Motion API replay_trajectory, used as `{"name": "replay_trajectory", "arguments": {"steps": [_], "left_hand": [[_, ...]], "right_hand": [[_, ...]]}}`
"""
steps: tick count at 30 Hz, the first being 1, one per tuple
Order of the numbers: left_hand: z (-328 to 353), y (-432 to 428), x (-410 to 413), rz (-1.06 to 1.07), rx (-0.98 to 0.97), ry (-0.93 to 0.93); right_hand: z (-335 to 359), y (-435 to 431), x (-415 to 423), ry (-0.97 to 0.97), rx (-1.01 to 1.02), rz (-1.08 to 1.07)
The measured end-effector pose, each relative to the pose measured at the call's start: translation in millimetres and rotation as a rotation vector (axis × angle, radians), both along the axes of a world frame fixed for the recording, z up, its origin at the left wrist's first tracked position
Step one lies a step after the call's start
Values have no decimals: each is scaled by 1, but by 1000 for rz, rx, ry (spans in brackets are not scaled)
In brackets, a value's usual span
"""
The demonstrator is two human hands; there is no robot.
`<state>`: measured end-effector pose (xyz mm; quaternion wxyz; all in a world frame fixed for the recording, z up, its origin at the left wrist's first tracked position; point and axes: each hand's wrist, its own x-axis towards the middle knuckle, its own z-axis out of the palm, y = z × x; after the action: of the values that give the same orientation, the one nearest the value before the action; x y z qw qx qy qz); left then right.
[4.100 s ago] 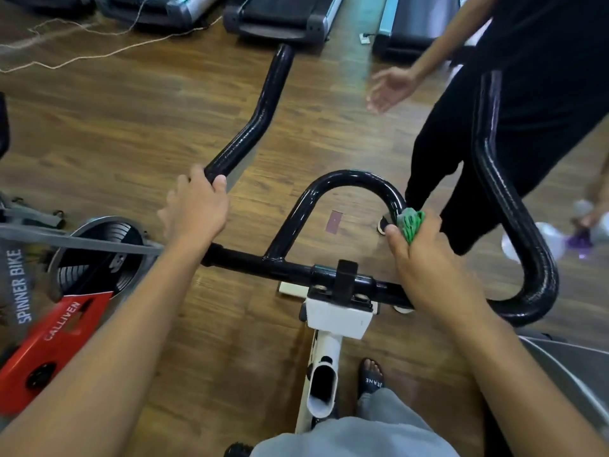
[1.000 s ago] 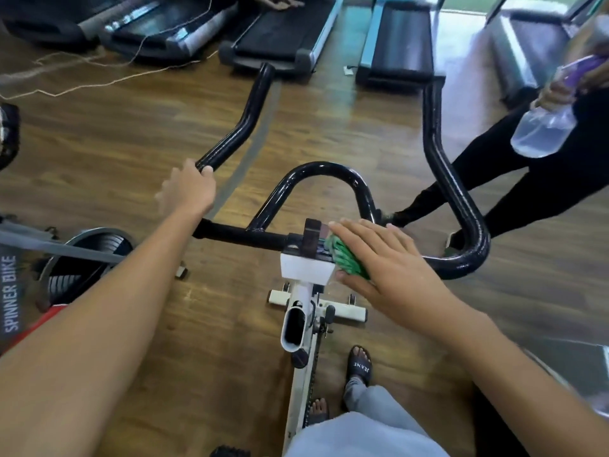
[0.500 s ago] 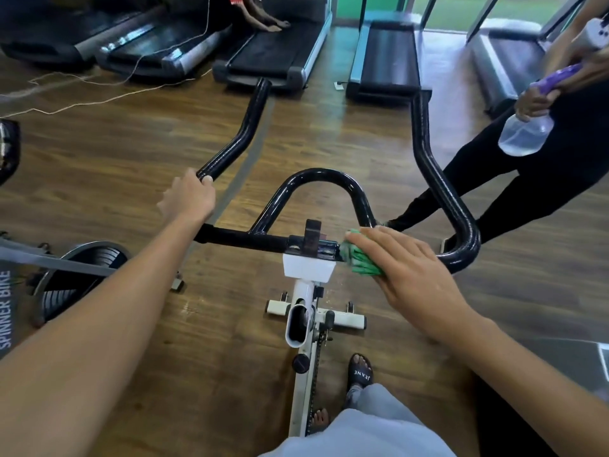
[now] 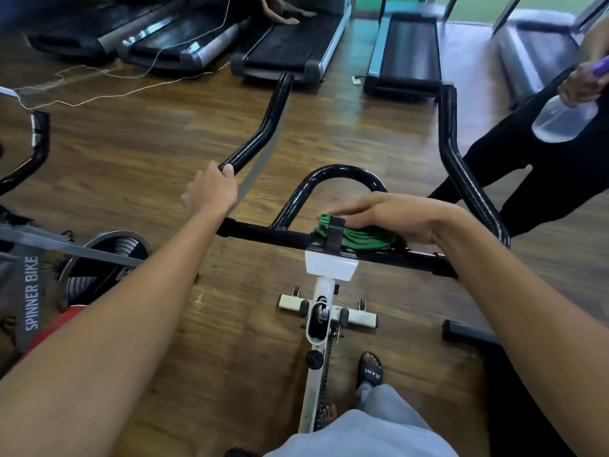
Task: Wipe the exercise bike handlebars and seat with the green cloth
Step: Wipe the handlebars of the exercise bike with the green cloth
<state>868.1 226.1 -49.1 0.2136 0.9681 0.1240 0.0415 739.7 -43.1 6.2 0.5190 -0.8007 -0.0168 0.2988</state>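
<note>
The bike's black handlebars point(image 4: 263, 234) run across the middle of the head view, with a centre loop and two long horns reaching forward. My left hand point(image 4: 211, 191) grips the base of the left horn. The green cloth point(image 4: 365, 240) lies bunched on the crossbar just right of the black centre clamp, above the white stem. My right hand point(image 4: 389, 214) presses flat on the cloth with fingers straight, pointing left. The seat is out of view.
A person in black point(image 4: 540, 179) stands at the right by the right horn, holding a clear spray bottle point(image 4: 560, 118). Another spinner bike point(image 4: 36, 291) sits at the left. Several treadmills point(image 4: 283, 51) line the far wall. A white cable point(image 4: 99, 84) trails over the wooden floor.
My right hand has turned and slid the cloth left along the crossbar, up to the centre clamp, fingers now pointing left. My left hand keeps its grip on the left horn.
</note>
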Motion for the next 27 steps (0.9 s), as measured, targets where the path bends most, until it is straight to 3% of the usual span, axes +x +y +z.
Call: {"name": "replay_trajectory", "arguments": {"steps": [8, 14, 18, 20, 23, 25, 27], "left_hand": [[2, 2, 0, 2, -31, -19], [-1, 4, 2, -3, -70, -23], [5, 1, 2, 5, -63, 7], [6, 2, -1, -9, -39, 8], [4, 3, -3, -35, -30, 14], [4, 6, -4, -43, -51, 25], [7, 8, -3, -30, -110, 64]], "right_hand": [[-10, 19, 6, -48, 128, 185], [-6, 16, 2, -83, -5, 265], [-19, 29, -1, -202, -63, 192], [-21, 27, -5, -325, -190, 141], [-16, 22, -24, -490, -360, -92], [-11, 20, -49, -529, -125, -361], [-7, 21, -77, -457, 268, -633]]}}
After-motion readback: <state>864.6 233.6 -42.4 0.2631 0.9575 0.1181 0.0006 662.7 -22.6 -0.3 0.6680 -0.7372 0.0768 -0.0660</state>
